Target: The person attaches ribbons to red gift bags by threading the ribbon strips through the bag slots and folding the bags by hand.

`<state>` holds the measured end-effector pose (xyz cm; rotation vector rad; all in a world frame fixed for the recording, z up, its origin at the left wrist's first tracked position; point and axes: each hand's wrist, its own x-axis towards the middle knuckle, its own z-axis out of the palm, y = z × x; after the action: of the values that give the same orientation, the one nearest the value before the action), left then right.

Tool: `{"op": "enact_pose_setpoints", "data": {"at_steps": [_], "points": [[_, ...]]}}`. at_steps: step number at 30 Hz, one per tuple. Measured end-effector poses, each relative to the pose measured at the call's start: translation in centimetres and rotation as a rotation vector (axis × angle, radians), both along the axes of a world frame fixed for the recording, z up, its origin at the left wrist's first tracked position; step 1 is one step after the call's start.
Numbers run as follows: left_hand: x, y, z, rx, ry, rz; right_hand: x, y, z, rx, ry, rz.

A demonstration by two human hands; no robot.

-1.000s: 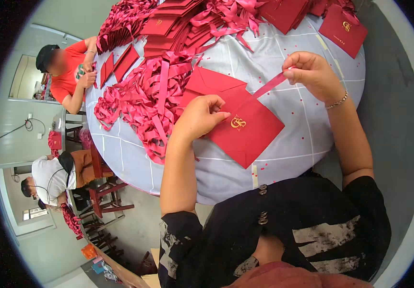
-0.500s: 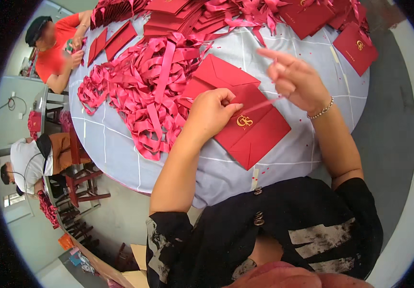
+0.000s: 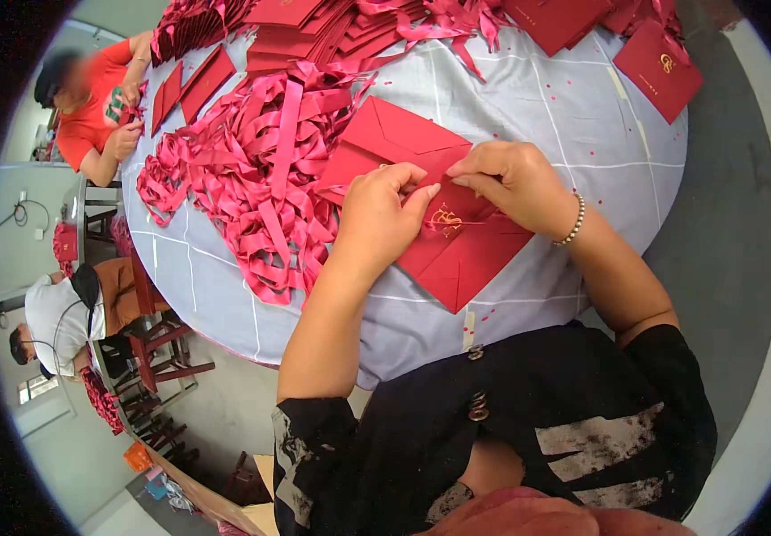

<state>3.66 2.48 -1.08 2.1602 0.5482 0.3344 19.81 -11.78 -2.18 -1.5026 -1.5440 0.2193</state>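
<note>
Left hand (image 3: 383, 214) and right hand (image 3: 519, 183) are forming near-closed pinches, contents unclear; red envelope (image 3: 473, 256) is lying beneath both, seeming light, stiff, crease-prone, probably best held by its edges

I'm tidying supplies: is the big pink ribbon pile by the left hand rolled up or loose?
Loose: the ribbon pile is overlapping, twisted strips heaped on the tablecloth.
</note>
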Motion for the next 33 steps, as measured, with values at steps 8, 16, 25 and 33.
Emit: {"op": "enact_pose_setpoints", "data": {"at_steps": [8, 16, 25, 33], "points": [[0.3, -0.8, 0.7, 0.373, -0.147, -0.079, -1.1, 0.2, 0.3, -0.091, -0.041, -0.200], [0.2, -0.7, 1.0, 0.382, -0.150, -0.102, -2.7, 0.7, -0.4, -0.013, -0.189, -0.274], [0.3, -1.1, 1.4, 0.323, -0.177, -0.139, -3.0, 0.5, 0.1, -0.125, 0.218, -0.242], [0.2, -0.9, 1.6, 0.445, -0.221, -0.114, -3.3, -0.1, 1.4, -0.026, 0.190, -0.235]]}}
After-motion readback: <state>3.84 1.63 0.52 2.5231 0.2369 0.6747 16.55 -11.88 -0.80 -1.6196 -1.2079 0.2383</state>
